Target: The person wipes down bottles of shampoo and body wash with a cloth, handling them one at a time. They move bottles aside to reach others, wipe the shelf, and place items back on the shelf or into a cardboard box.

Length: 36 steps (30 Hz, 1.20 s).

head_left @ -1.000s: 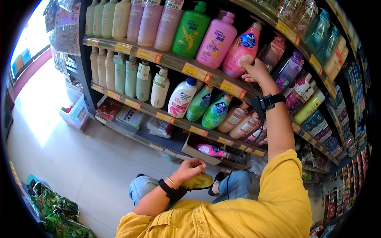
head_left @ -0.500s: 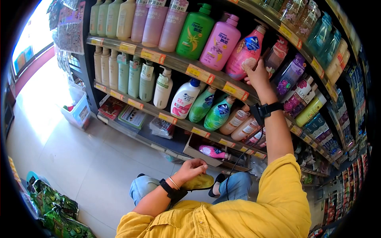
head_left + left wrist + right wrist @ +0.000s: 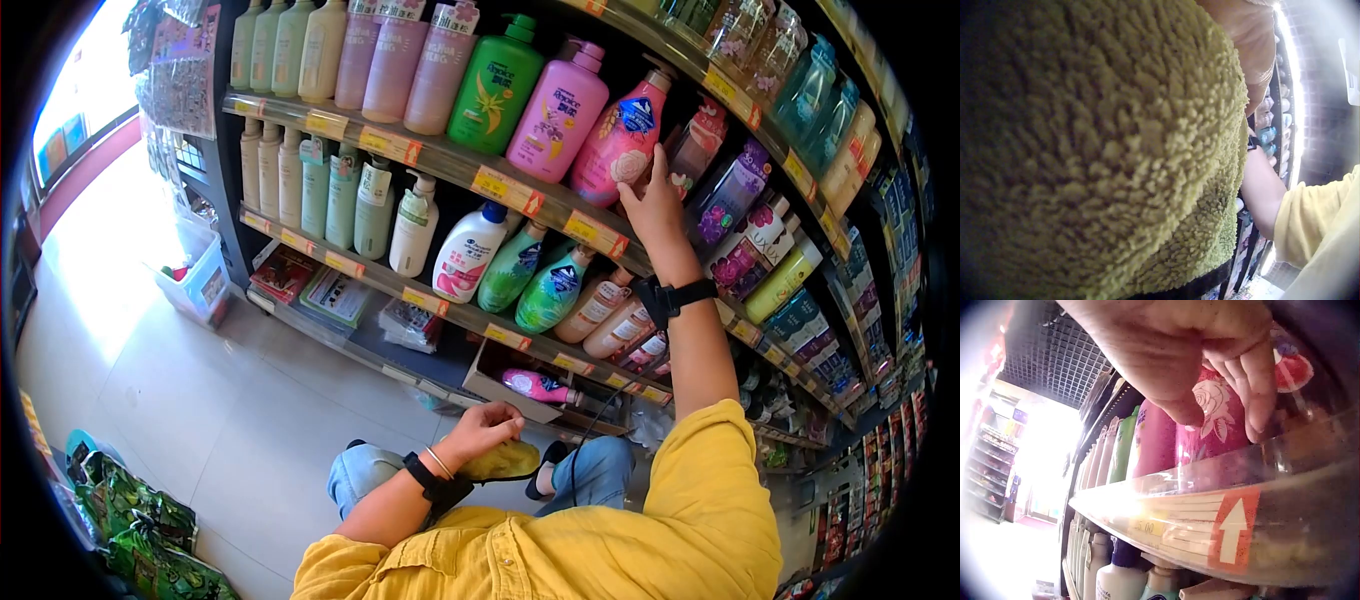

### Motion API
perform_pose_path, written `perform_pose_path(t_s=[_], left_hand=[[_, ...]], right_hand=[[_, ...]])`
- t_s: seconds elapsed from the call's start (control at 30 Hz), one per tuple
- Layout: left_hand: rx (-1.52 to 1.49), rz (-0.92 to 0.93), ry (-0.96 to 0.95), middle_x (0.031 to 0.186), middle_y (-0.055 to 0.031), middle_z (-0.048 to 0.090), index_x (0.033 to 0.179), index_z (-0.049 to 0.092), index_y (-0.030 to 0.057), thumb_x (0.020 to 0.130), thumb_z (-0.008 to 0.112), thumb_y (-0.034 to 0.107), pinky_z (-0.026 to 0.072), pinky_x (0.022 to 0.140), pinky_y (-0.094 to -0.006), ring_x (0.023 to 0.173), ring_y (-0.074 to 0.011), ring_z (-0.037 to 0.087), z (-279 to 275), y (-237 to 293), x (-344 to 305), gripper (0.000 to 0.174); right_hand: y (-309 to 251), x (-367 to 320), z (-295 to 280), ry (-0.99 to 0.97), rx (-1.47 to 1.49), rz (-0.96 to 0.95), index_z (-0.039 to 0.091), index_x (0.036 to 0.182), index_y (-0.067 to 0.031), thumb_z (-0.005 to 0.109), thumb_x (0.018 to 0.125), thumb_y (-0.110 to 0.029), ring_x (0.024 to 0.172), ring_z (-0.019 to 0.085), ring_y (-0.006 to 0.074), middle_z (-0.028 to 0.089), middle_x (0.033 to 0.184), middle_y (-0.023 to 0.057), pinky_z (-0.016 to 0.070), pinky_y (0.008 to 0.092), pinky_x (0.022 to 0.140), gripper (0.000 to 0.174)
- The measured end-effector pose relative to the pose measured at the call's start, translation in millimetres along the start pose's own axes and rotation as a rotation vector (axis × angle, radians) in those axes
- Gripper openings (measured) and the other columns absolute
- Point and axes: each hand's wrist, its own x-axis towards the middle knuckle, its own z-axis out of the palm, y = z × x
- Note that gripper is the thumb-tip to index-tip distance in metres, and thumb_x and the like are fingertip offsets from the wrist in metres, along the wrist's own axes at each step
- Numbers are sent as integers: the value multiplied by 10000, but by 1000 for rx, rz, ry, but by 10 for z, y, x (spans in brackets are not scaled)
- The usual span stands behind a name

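On the upper shelf a pink pump bottle [image 3: 620, 140] stands slightly tilted in view. My right hand [image 3: 655, 215] is at its lower right side, thumb and fingers spread. In the right wrist view the thumb of this hand [image 3: 1166, 356] touches the front of the pink bottle [image 3: 1216, 419], and its rather straight fingers lie along the right side. Down over the lap, my left hand [image 3: 482, 432] has curled fingers and grips a fuzzy yellow-green cloth [image 3: 505, 460]. That cloth [image 3: 1097, 150] fills most of the left wrist view and hides the fingers.
A purple-pink bottle [image 3: 558, 110] and a green one [image 3: 496, 88] stand left of the pink bottle; a clear-red bottle [image 3: 697, 145] stands right. More bottles line the lower shelf [image 3: 420, 298]. A pink bottle lies in a box [image 3: 510, 392] below. A plastic bin [image 3: 195, 275] stands left.
The shelves have shifted slightly right and down in the head view. My right thumb and fingers have spread farther apart at the pink bottle. The left hand has hardly moved.
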Motion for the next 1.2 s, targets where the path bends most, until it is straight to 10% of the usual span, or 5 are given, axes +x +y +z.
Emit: perform_pose_path(t_s=[0.37,1.2], left_hand=[[14,17,-10,777,-29,573,899,556,-3,822,579,240,442,684,-237,730,-105,552,17,-47,18,256],[4,-16,-15,788,-32,582,909,563,-3,824,571,226,438,718,-240,748,-106,547,8,-39,8,244]], right_hand=[[10,-84,-51,-109,134,-193,565,882,-29,602,764,-176,710,580,310,605,774,138,457,371,622,192],[-247,73,15,-222,-285,-214,546,696,-85,680,676,-244,660,591,312,600,682,111,464,413,570,209]])
